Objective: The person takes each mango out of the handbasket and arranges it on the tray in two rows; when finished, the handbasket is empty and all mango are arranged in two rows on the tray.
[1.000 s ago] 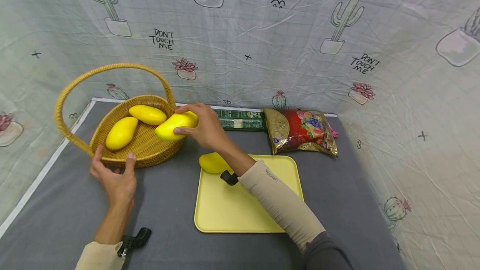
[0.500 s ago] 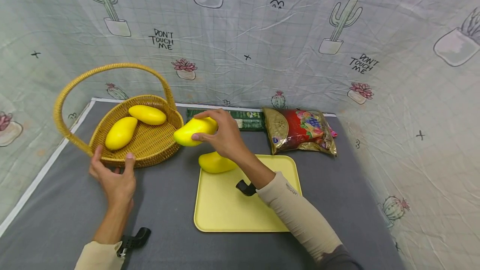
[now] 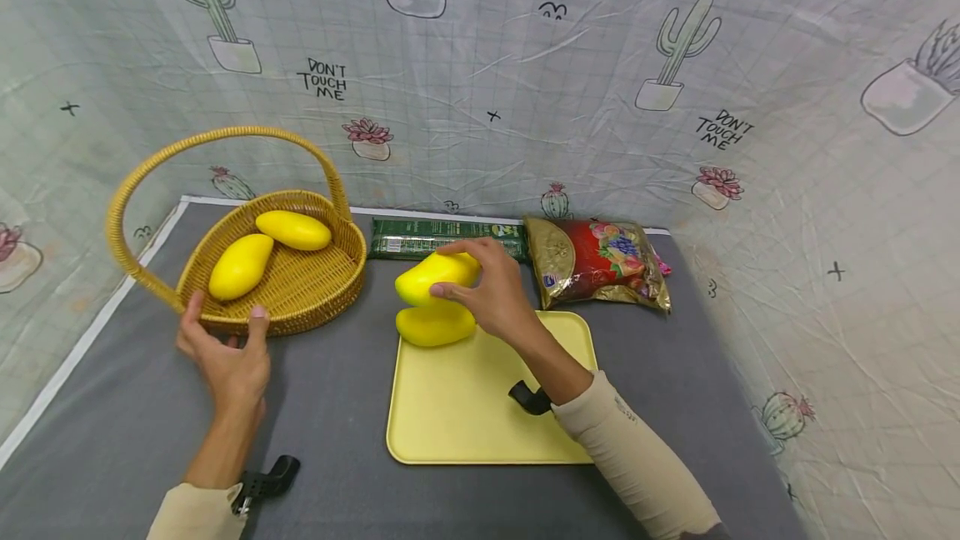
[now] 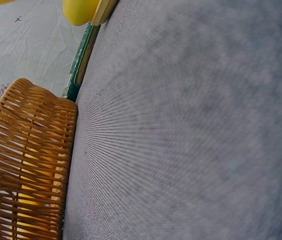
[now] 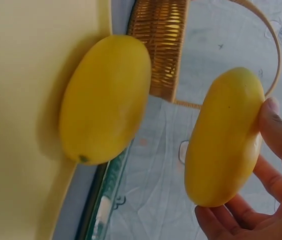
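Note:
My right hand point(image 3: 498, 290) holds a yellow mango point(image 3: 427, 277) between thumb and fingers; the right wrist view shows this mango point(image 5: 225, 140) lifted clear of the tray. Just below it in the head view, another mango point(image 3: 435, 326) lies on the back left corner of the yellow tray point(image 3: 465, 415). At the left stands a wicker basket point(image 3: 322, 298) with a tall handle, and two mangoes, one at the back point(image 3: 294, 230) and one at the left point(image 3: 242, 267), lie inside. My left hand point(image 3: 228, 365) grips the basket's front rim, thumb and fingers spread apart along it.
Behind the tray, a flat green packet point(image 3: 420, 238) lies along the back edge of the grey table point(image 3: 330, 423). A gold and red bag point(image 3: 596, 265) sits to its right, with a bit of pink behind it. A cactus-print curtain point(image 3: 480, 65) hangs behind.
My right hand has carried the mango rightward from the basket's right rim to over the tray's back left corner. My left hand and the basket have stayed put.

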`<state>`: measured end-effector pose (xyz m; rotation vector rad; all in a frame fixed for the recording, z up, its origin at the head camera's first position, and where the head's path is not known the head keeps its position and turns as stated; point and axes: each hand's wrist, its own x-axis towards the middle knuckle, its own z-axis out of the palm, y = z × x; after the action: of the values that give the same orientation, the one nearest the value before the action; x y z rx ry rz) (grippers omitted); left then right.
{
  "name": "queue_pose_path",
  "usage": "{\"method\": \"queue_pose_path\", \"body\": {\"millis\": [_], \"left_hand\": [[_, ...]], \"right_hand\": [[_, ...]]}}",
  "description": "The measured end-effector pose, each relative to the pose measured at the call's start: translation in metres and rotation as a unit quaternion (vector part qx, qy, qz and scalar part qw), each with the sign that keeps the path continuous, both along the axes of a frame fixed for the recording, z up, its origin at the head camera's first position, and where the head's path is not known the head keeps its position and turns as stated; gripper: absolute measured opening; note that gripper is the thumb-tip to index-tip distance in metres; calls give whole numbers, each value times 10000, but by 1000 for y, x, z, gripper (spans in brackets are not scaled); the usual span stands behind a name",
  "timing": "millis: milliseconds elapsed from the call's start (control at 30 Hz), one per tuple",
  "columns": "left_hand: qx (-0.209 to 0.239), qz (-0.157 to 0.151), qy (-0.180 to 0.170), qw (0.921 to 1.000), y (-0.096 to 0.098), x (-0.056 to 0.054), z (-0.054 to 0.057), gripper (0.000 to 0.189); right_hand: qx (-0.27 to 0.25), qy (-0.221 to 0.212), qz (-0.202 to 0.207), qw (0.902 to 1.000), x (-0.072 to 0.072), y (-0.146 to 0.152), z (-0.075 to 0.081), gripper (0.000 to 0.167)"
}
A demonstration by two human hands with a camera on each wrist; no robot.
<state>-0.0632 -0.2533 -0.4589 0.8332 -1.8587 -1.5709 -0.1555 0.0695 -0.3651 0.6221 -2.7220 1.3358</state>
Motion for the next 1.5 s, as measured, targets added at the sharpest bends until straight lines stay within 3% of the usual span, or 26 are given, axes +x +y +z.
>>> {"method": "queue_pose_path", "body": {"millis": [967, 1167, 1500], "left_hand": [[102, -6, 79, 9999, -1, -3, 0, 76], [135, 13, 95, 9999, -1, -2, 0, 75], [201, -48, 136, 9997, -3, -2, 0, 75]], "right_hand": [[285, -657, -826, 9940, 33, 99, -40, 47], [567, -685, -972, 9913, 32, 106, -46, 47], [1479, -440, -1201, 9807, 28, 106, -62, 49]]}}
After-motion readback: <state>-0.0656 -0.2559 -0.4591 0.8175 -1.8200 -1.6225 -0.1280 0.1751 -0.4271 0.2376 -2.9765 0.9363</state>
